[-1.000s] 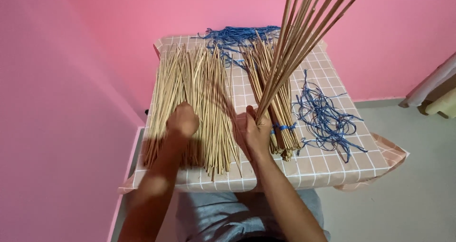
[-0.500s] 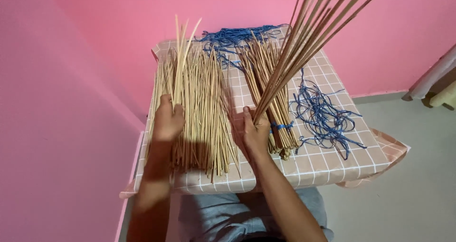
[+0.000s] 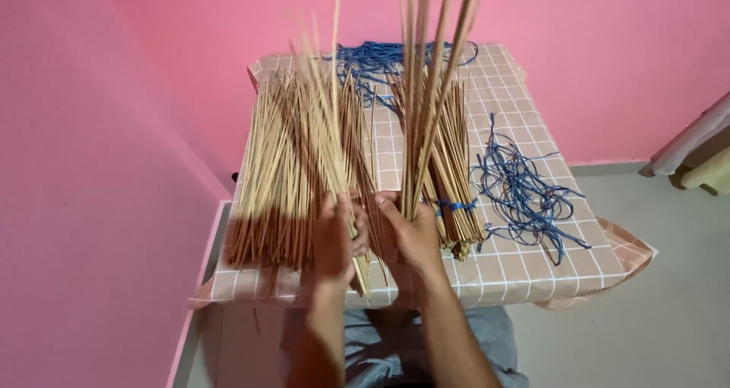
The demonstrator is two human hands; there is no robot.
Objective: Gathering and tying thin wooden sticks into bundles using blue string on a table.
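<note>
both hands point(image 3: 376, 236) grip upright sticks point(image 3: 426, 91) together.

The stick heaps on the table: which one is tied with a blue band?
The bundle on the right, beside the loose blue strings. A blue band wraps it near its lower end. The bigger heap on the left lies loose, with no band in sight.

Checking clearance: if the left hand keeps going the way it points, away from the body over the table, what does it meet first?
Probably the loose pile of sticks just ahead of the left hand, which already grips a few raised sticks. Depth is unclear.
</note>
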